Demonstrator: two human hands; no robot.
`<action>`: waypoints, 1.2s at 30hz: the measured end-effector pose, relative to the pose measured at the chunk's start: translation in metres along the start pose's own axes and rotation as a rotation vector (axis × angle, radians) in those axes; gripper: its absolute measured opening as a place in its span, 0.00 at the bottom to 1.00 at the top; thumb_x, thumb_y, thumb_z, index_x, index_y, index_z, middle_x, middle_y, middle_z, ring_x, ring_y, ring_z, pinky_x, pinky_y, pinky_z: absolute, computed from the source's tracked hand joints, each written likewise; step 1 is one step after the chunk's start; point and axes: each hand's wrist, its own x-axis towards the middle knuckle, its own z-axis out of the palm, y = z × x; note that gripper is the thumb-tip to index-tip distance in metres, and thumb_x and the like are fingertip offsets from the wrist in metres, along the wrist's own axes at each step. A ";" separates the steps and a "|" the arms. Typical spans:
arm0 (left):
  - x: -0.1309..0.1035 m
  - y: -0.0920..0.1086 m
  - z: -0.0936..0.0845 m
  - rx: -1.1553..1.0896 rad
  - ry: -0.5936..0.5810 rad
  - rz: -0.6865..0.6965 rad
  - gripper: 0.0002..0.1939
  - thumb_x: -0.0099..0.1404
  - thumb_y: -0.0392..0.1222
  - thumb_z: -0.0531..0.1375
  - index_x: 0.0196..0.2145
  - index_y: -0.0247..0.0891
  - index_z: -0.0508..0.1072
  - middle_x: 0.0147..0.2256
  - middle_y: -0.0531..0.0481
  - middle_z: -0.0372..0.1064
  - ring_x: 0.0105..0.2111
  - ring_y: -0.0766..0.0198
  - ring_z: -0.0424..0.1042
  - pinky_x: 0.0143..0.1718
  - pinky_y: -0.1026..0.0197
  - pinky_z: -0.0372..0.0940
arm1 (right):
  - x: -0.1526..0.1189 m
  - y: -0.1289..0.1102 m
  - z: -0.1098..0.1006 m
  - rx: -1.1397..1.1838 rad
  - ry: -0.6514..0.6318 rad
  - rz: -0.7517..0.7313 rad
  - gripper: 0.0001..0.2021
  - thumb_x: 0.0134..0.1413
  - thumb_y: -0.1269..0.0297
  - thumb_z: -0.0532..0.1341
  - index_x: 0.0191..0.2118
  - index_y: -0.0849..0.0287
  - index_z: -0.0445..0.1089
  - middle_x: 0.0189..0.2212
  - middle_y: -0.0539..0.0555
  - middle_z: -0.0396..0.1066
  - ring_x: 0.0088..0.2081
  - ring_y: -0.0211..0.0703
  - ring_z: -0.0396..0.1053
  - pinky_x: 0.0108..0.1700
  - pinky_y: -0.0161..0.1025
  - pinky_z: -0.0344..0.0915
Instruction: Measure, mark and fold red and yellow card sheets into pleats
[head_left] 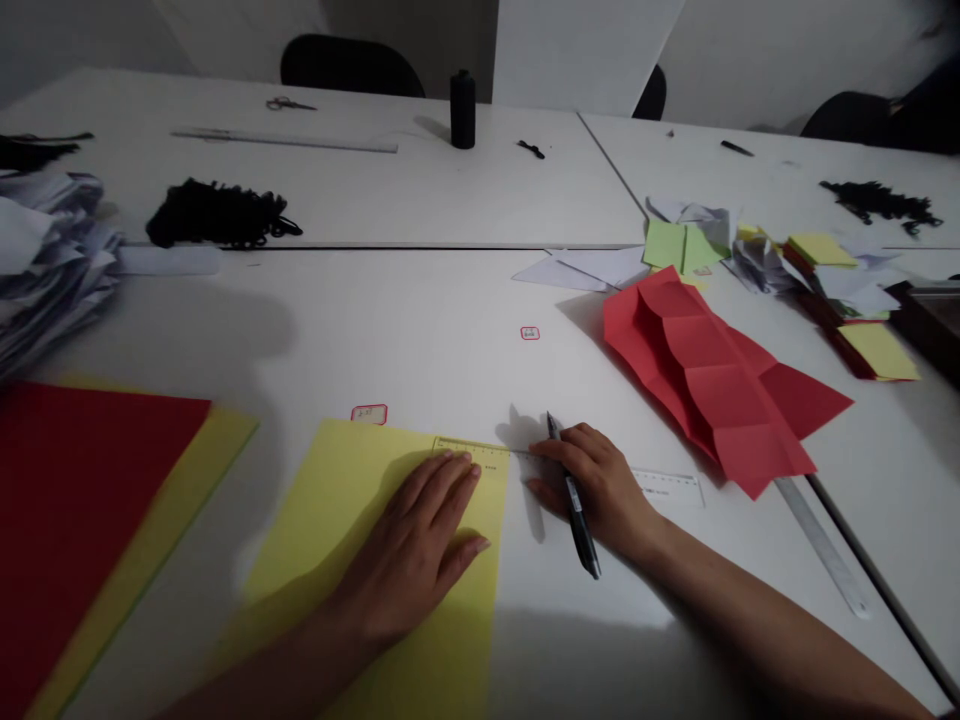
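A yellow sheet (300,560) lies on the white table in front of me. Across its top edge rests a clear ruler (667,487), which reaches past the sheet to the right. My left hand (420,545) lies flat on the sheet, fingers stretched out, with the fingertips at the ruler's left part. Right of the sheet, my right hand (596,490) is closed around a black pen (579,525), whose tip points up and away from me. The fingers of that hand are over the middle of the ruler.
Folded red paper (720,380) stands at the right, beside a metal ruler (825,550). Red sheets (82,500) and crumpled white paper (52,260) are at the left. Farther back are black cords (217,213), a black bottle (463,112) and scissors (289,104).
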 end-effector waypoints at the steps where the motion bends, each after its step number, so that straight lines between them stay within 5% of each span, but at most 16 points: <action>1: 0.000 0.000 0.000 -0.008 0.002 -0.004 0.28 0.69 0.48 0.53 0.63 0.38 0.55 0.61 0.43 0.57 0.62 0.51 0.55 0.60 0.49 0.58 | 0.000 0.000 0.000 0.000 0.002 -0.001 0.14 0.56 0.64 0.62 0.48 0.57 0.65 0.31 0.53 0.67 0.33 0.45 0.62 0.35 0.42 0.62; 36: 0.001 0.003 -0.001 -0.027 0.002 -0.005 0.26 0.70 0.49 0.52 0.62 0.35 0.56 0.60 0.41 0.57 0.62 0.51 0.54 0.60 0.47 0.59 | -0.001 -0.001 0.000 0.063 0.004 0.024 0.13 0.56 0.64 0.62 0.48 0.59 0.67 0.31 0.54 0.69 0.34 0.45 0.65 0.35 0.42 0.64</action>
